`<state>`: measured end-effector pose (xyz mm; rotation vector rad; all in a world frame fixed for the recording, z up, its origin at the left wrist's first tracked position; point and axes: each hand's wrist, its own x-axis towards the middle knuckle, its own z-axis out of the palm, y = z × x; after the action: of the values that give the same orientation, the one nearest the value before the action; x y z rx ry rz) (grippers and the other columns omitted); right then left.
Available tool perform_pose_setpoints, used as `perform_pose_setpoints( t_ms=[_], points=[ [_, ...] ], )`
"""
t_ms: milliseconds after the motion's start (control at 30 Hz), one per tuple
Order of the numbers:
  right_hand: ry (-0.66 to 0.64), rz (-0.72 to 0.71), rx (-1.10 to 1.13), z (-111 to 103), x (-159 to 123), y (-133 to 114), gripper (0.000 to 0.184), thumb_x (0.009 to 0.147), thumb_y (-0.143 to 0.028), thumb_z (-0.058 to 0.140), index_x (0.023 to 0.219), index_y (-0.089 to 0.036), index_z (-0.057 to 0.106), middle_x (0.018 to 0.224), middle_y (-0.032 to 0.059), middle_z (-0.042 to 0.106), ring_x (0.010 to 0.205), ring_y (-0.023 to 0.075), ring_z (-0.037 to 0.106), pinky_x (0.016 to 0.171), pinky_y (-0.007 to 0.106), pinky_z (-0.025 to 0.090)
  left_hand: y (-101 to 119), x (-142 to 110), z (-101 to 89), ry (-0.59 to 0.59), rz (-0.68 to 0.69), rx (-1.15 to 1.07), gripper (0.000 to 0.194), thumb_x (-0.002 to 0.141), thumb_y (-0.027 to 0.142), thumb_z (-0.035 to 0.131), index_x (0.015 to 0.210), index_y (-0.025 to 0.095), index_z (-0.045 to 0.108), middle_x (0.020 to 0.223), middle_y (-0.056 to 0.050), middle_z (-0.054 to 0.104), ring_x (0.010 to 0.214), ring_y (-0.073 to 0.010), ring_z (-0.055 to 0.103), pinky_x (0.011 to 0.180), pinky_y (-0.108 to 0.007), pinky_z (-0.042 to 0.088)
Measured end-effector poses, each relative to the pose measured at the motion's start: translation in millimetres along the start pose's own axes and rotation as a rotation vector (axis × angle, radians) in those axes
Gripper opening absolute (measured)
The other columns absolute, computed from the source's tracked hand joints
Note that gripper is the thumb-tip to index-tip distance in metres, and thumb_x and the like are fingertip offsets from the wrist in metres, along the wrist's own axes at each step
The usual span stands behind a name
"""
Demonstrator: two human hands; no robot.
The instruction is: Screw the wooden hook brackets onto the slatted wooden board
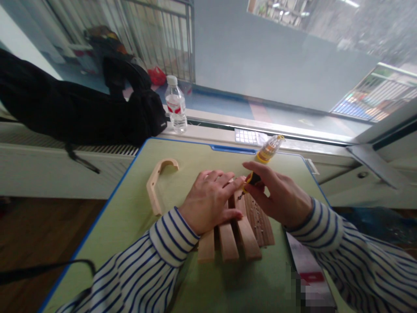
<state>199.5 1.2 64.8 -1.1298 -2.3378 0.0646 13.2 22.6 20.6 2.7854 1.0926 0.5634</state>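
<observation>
Pinched in my right hand (276, 193) is a screwdriver (253, 178) with a yellow and black handle. Its short shaft slants down to the left, the tip close to the rightmost of several pale wooden slats (249, 243). Across the slats lies my left hand (210, 198), gripping them, its thumb on the right slat and its index fingertip beside the screwdriver. The far ends of the slats are hidden under my fingers. Right of them, a brown grooved wooden piece (262, 224) carries several small screws. A curved wooden piece (153, 184) with holes lies to the left.
The green table (120, 234) has a blue edge. A clear, yellow-ended container (269, 149) is at its back. A water bottle (176, 106) and black bag (143, 108) rest on the sill beyond. Under my right forearm lies a dark-edged flat object (308, 265), partly pixelated.
</observation>
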Motion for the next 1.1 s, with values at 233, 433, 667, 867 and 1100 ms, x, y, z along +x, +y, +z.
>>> perform_pose_setpoints(
  t_ms=[233,433,667,867,1100],
  points=[
    [0.068,0.022,-0.02,3.8,-5.0,0.0,0.04,0.084,-0.018,0.052,0.123,-0.012,0.043,0.088,0.0065,0.065,0.069,0.0119,0.061,0.064,0.025,0.052,0.5,-0.2,-1.1,-0.007,-0.002,0.014,0.073,0.07,0.061,0.061,0.13,0.023,0.042,0.124,-0.008,0.053,0.111,-0.0289,0.045,0.095,-0.044,0.031],
    [0.09,0.042,-0.024,9.4,-6.5,-2.2,0.041,0.085,-0.019,0.052,0.125,-0.016,0.042,0.09,0.0055,0.064,0.069,0.012,0.061,0.064,0.026,0.053,0.1,-0.5,-0.6,0.0,-0.007,0.012,0.074,0.069,0.06,0.063,0.13,0.024,0.041,0.125,-0.007,0.052,0.11,-0.029,0.045,0.095,-0.044,0.03],
    [0.132,0.031,-0.042,13.7,-5.5,-1.8,0.042,0.086,-0.022,0.053,0.125,-0.016,0.04,0.09,0.006,0.064,0.067,0.0121,0.06,0.059,0.025,0.051,0.2,-1.2,-0.7,0.017,0.002,-0.003,0.074,0.069,0.06,0.064,0.13,0.024,0.041,0.122,-0.008,0.053,0.109,-0.0285,0.046,0.094,-0.044,0.031],
    [0.047,0.016,0.021,4.2,-5.3,-3.3,0.041,0.083,-0.019,0.053,0.122,-0.016,0.042,0.096,0.0068,0.065,0.066,0.0108,0.059,0.059,0.025,0.05,0.0,-1.1,-0.8,0.017,0.008,0.018,0.076,0.066,0.057,0.068,0.129,0.023,0.042,0.123,-0.008,0.054,0.108,-0.0277,0.047,0.093,-0.044,0.032],
    [-0.049,-0.022,0.089,-6.0,-5.4,-3.9,0.042,0.085,-0.014,0.047,0.126,-0.014,0.04,0.1,0.0087,0.066,0.07,0.0107,0.061,0.064,0.025,0.052,-1.0,-1.2,-0.4,0.02,0.008,0.004,0.075,0.068,0.058,0.066,0.13,0.022,0.041,0.124,-0.009,0.053,0.111,-0.0283,0.046,0.095,-0.044,0.031]
  ],
)
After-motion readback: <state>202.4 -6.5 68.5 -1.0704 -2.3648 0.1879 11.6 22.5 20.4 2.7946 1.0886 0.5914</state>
